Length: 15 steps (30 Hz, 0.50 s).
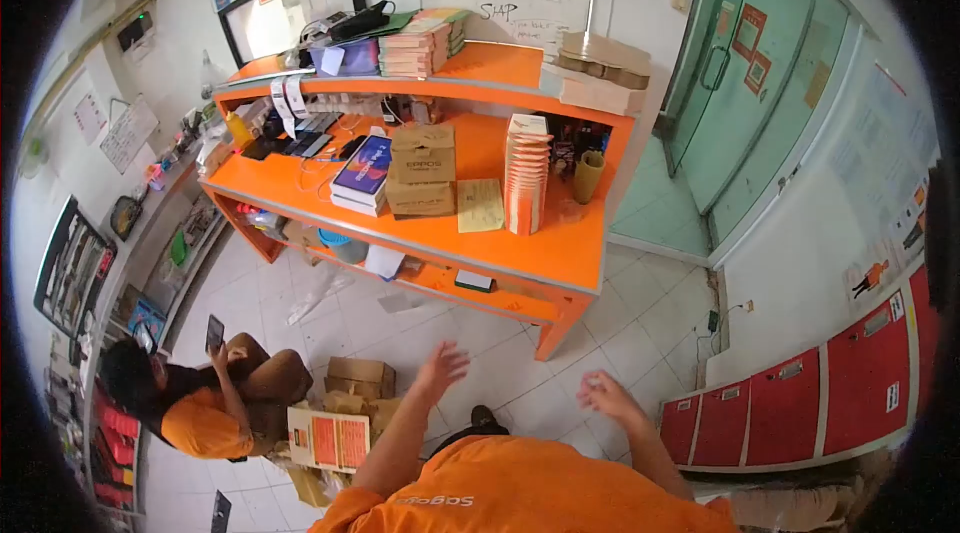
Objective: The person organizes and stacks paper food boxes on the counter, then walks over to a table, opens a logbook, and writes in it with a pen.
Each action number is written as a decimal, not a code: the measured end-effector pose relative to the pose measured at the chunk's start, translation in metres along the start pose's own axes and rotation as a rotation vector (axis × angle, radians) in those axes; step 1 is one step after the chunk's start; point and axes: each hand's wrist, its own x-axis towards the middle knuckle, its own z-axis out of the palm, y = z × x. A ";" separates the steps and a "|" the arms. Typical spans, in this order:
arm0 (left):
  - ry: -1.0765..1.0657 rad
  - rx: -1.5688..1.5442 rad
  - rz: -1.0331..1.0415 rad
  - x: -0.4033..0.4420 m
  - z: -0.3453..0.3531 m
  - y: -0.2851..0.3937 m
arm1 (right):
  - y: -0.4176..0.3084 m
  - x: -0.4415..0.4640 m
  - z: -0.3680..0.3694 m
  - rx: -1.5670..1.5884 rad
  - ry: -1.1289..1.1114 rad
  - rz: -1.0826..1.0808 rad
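Observation:
Both of my hands are raised in front of my orange shirt, above the tiled floor, and neither holds anything. My left hand [443, 370] has its fingers spread, near a cardboard box [360, 379] on the floor. To the right, my right hand [604, 395] has its fingers apart and slightly curled. Beyond them stands an orange counter [480, 251]. On it are a stack of white boxes [362, 176], a brown paper bag [422, 173], a yellowish paper [481, 206] and a tall stack of orange and white cartons [526, 178].
A person [205, 413] in orange sits on the floor at the left, holding a phone [215, 334]. Beside them lies an orange and white box [328, 440]. Red lockers [785, 411] line the right wall. A glass door [745, 83] stands at the back right.

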 end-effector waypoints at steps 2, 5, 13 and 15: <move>-0.095 0.087 0.080 0.031 0.052 0.076 | -0.051 0.042 -0.002 0.063 0.134 0.016; -0.081 0.187 0.118 0.104 0.093 0.149 | -0.102 0.116 -0.011 0.333 0.188 -0.076; 0.003 0.230 -0.061 0.276 0.167 0.236 | -0.192 0.332 -0.035 0.639 0.213 -0.134; 0.024 0.264 -0.087 0.305 0.185 0.246 | -0.192 0.404 -0.044 0.704 0.190 -0.087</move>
